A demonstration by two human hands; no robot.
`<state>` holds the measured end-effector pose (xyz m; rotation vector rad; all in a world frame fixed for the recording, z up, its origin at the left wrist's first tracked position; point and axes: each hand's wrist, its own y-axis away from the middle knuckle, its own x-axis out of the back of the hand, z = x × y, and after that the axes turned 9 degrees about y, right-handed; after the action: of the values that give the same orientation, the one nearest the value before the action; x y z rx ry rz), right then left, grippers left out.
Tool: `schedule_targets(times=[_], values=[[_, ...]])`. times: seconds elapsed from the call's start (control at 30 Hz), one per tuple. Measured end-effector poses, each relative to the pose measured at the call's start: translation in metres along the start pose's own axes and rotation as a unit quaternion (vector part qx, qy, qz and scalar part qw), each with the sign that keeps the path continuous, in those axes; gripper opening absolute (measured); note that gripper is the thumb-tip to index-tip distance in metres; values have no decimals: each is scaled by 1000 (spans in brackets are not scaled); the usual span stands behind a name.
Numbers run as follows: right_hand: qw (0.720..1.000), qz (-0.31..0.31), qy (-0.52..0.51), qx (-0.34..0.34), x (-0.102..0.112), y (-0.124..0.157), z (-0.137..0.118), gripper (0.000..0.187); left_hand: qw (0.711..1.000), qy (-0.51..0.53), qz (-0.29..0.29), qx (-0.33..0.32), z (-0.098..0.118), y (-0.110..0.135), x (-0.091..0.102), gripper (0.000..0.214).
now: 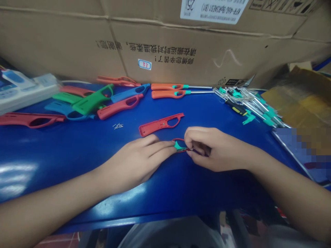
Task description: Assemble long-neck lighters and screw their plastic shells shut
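Observation:
My left hand (148, 155) lies over a red lighter shell half (178, 140), its fingers closed on the part that they mostly hide. A green trigger (178, 146) shows inside the shell's loop, close to my left fingertips. At the shell's nozzle end, my right hand (207, 146) is curled in a pinch; whatever sits between those fingertips is too small to make out. Just beyond both hands lies another red shell half (160, 125), its hollow side up. Farther left on the blue table (77, 151) is a little group of small pale pins (118, 126).
Red, green and blue shells (90, 100) are piled at the back left beside a white power strip (28, 89). Two orange lighters (168, 93) lie by the cardboard box (165, 41). Metal-tube parts (258, 103) and a black-yellow screwdriver (236, 107) are at the right.

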<state>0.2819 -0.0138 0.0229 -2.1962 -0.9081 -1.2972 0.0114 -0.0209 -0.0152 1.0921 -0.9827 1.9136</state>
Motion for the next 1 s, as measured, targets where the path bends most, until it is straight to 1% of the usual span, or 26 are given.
schedule_targets(times=[0.07, 0.17, 0.27, 0.5, 0.73, 0.83, 1.0], values=[[999, 13, -24, -28, 0, -1, 3, 15, 1000, 7, -8, 8, 0, -1, 0, 45], [998, 11, -38, -41, -2, -3, 8, 13, 1000, 7, -12, 7, 0, -1, -1, 48], [998, 0, -39, -42, -1, -3, 10, 10, 1000, -8, -15, -10, -1, -3, -2, 51], [998, -8, -54, -43, -1, -3, 12, 4, 999, -28, -18, -36, -1, -5, 0, 50], [999, -2, -47, -13, -2, -3, 11, 13, 999, -29, -27, -32, -1, -5, 2, 53], [999, 0, -47, -10, -2, -3, 11, 13, 998, -40, -28, -33, 0, -6, 2, 53], [998, -14, -58, -27, -1, -2, 11, 10, 999, -22, -9, -45, 0, -7, 3, 48]])
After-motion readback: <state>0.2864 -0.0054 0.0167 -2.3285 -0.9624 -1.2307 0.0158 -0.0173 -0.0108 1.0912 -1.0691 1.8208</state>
